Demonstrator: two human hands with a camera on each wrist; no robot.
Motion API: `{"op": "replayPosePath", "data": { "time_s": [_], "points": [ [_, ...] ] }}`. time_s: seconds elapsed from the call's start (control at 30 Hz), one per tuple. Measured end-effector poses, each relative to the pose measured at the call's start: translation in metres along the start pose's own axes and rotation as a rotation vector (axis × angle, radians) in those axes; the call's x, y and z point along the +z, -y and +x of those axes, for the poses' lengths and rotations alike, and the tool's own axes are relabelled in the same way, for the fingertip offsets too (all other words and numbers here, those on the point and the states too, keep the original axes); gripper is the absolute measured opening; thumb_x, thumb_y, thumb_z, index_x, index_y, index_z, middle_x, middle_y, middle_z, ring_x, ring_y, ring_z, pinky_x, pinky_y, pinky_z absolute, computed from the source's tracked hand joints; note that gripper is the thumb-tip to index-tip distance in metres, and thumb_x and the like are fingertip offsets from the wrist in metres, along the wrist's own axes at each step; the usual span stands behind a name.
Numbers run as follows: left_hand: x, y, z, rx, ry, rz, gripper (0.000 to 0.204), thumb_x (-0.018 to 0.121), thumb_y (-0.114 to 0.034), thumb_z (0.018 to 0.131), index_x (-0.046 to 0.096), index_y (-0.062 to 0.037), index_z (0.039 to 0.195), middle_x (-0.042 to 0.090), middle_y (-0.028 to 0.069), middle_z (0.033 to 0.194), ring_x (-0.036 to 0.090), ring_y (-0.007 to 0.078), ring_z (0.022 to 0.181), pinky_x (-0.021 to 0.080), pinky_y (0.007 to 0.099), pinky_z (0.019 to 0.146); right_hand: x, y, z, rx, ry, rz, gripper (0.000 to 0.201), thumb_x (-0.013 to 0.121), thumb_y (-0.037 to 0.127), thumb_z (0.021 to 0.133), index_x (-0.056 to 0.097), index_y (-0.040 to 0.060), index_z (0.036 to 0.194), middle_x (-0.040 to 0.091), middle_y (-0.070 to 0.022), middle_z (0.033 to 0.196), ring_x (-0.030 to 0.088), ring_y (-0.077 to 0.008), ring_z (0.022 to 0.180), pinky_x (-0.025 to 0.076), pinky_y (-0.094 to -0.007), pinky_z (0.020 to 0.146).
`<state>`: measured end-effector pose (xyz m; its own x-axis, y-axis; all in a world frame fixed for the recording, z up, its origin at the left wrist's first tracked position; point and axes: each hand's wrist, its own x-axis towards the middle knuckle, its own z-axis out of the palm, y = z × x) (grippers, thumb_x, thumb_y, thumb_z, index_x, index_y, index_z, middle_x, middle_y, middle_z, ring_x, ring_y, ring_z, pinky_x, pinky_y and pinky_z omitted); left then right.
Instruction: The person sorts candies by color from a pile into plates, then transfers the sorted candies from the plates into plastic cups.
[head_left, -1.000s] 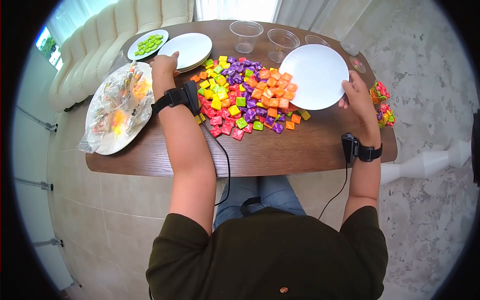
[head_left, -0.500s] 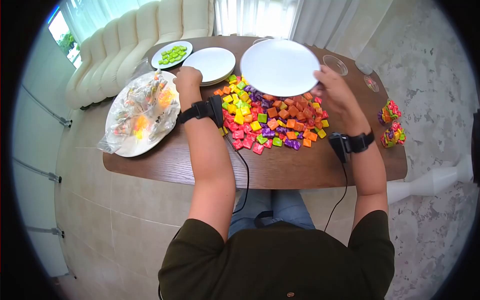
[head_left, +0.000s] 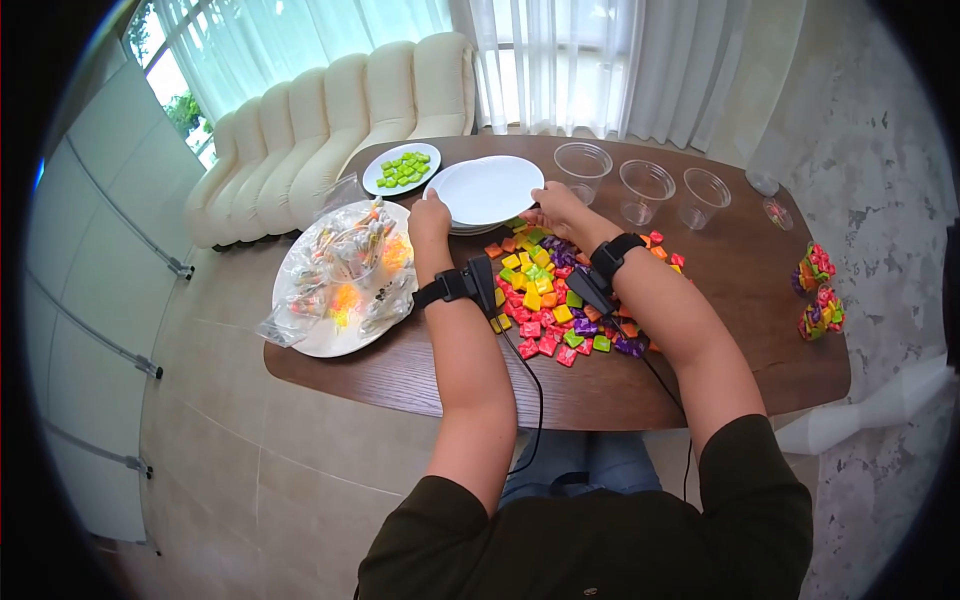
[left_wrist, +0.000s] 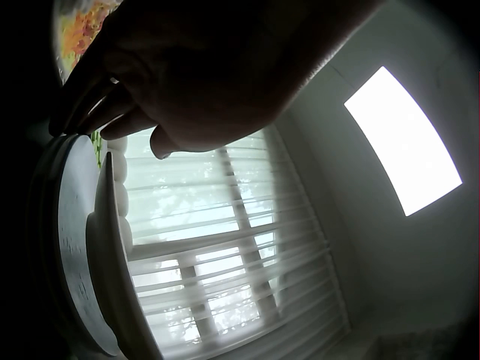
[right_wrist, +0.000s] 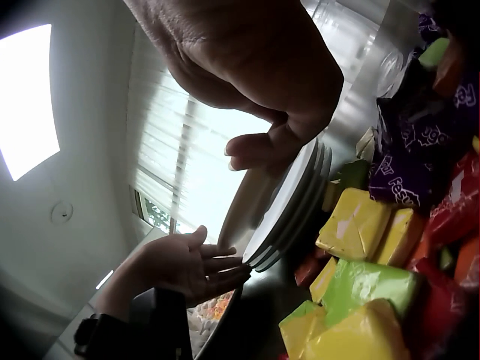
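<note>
Four white round plates are together: an upper plate (head_left: 494,188), tilted, over a stack of three plates (right_wrist: 298,204), on the wooden table (head_left: 740,350) beside the candy pile. The right hand (head_left: 565,210) is partly closed, its thumb and fingers pinching the upper plate's rim. The left hand (head_left: 430,218) is open, fingers nearly straight, fingertips touching the stack's edge.

Three clear plastic cups (head_left: 646,182) stand in a row to the right of the plates. Two candy clusters (head_left: 822,313) are at the table's right end. One small plate (head_left: 369,179) bears green wrapped candies (head_left: 403,170), too close-set to count; one large white plate (head_left: 335,350) bears clear plastic bags (head_left: 330,255).

The pile of square wrapped candies (head_left: 545,292) is red, yellow, green, purple and orange, too many to count. Purple wrappers (right_wrist: 401,180) carry white lettering, not surely readable.
</note>
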<state>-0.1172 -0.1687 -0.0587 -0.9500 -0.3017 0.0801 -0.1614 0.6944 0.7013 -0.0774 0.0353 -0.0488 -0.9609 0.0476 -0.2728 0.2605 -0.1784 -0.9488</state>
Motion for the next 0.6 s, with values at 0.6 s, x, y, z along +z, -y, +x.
{"op": "replayPosePath", "data": {
  "time_s": [0.6],
  "points": [
    [0.032,0.013,0.016,0.001,-0.069,0.055,0.034,0.055,-0.024,0.082,0.061,0.0061,0.095,0.06,0.0271,0.095,0.059,0.0397,0.091,0.046,0.0435,0.078,0.011,-0.013,0.041,-0.148,-0.127,-0.586,0.044,0.057,0.016,0.086,0.034,-0.0069,0.116,0.06,-0.0145,0.062,0.061,-0.0188,0.05,0.046,-0.0274,0.04]
  ]
}}
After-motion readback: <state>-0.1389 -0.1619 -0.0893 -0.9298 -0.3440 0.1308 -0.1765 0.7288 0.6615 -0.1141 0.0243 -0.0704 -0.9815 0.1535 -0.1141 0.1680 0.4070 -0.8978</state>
